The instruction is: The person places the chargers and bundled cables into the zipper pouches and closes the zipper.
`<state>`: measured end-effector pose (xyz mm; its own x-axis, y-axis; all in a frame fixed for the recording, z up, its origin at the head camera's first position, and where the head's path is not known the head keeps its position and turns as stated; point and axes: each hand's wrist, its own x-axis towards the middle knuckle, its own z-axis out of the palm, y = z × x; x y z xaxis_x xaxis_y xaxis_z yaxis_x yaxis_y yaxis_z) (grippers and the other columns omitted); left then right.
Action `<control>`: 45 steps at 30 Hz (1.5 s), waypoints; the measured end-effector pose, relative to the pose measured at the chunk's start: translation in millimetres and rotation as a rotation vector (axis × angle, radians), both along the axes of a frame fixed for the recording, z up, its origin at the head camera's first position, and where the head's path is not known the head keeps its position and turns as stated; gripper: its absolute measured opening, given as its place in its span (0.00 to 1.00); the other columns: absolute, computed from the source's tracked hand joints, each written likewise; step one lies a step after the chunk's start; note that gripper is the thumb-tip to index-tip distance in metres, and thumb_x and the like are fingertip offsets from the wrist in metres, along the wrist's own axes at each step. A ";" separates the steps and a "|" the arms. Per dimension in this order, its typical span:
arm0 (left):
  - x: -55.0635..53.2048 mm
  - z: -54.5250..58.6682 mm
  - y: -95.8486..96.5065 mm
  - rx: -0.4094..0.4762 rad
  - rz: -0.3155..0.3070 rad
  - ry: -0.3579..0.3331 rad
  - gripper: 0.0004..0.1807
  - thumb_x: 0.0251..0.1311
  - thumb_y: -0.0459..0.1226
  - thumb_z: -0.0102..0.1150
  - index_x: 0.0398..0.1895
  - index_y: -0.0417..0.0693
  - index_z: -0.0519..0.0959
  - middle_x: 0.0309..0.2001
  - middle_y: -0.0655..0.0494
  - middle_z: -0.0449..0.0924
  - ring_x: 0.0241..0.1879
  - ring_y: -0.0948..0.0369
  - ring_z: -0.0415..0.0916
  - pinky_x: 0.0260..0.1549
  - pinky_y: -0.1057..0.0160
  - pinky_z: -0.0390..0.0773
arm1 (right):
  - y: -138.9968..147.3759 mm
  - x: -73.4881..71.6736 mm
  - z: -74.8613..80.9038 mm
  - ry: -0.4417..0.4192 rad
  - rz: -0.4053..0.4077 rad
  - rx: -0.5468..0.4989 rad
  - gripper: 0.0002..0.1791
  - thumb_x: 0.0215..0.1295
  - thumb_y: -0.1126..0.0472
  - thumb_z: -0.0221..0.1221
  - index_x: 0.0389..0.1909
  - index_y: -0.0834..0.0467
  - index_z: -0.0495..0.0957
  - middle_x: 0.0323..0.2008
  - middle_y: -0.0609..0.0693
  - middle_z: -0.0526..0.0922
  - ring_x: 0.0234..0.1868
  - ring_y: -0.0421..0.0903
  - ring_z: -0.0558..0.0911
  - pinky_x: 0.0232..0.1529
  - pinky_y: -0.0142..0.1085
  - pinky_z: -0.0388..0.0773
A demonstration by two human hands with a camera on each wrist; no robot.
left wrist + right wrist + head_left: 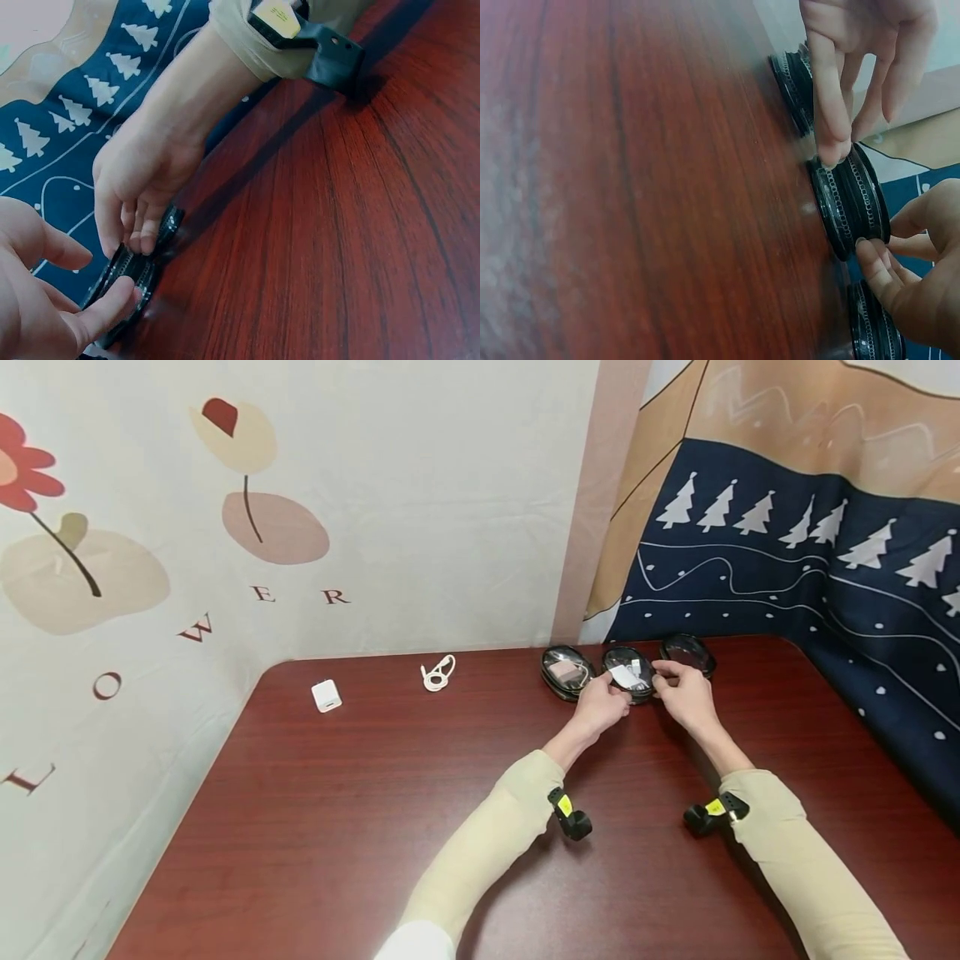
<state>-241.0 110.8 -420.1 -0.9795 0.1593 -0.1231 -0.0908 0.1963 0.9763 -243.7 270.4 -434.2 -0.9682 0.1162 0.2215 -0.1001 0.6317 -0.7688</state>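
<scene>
Three small round black zip cases with clear lids lie in a row at the table's back right. Both hands are at the middle zip case, its side showing two rows of zip teeth. My left hand holds its left edge, with the thumb against the zip side. On the other edge, my right hand pinches the case between thumb and fingers. A white item shows in this case's lid. The left zip case has a pinkish item and a pale cable inside. Behind my right hand sits the right zip case, partly hidden.
A white charger block lies at the back left of the reddish-brown table. Between it and the cases is a coiled white cable. Printed cloth hangs along the table's back edge and right side.
</scene>
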 end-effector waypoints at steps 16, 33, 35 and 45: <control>5.7 7.3 -17.6 0.060 -0.076 -0.015 0.28 0.62 0.21 0.50 0.68 0.32 0.70 0.38 0.39 0.82 0.37 0.48 0.82 0.34 0.60 0.84 | -1.2 2.9 3.3 0.071 -0.017 0.097 0.15 0.67 0.69 0.55 0.52 0.69 0.81 0.47 0.66 0.84 0.41 0.58 0.84 0.35 0.22 0.71; -4.6 7.5 -58.3 -0.421 -0.075 0.327 0.15 0.64 0.30 0.56 0.53 0.42 0.82 0.43 0.54 0.80 0.44 0.59 0.77 0.45 0.62 0.76 | 7.9 -6.3 5.1 0.230 -0.030 0.128 0.14 0.63 0.71 0.56 0.48 0.70 0.79 0.41 0.68 0.79 0.46 0.62 0.75 0.50 0.49 0.67; -6.3 6.5 -63.7 -0.441 -0.058 0.327 0.15 0.65 0.31 0.56 0.53 0.43 0.82 0.46 0.54 0.80 0.48 0.59 0.77 0.48 0.59 0.77 | 10.5 -8.0 5.8 0.240 -0.031 0.131 0.15 0.62 0.71 0.57 0.50 0.71 0.78 0.41 0.70 0.78 0.52 0.64 0.70 0.54 0.53 0.62; -14.3 0.1 -96.8 -0.549 -0.011 0.335 0.15 0.68 0.34 0.53 0.55 0.45 0.78 0.48 0.52 0.75 0.47 0.55 0.76 0.44 0.54 0.78 | 27.4 -12.5 14.1 0.058 -0.039 0.208 0.31 0.63 0.63 0.58 0.66 0.69 0.64 0.64 0.76 0.56 0.61 0.70 0.54 0.54 0.62 0.59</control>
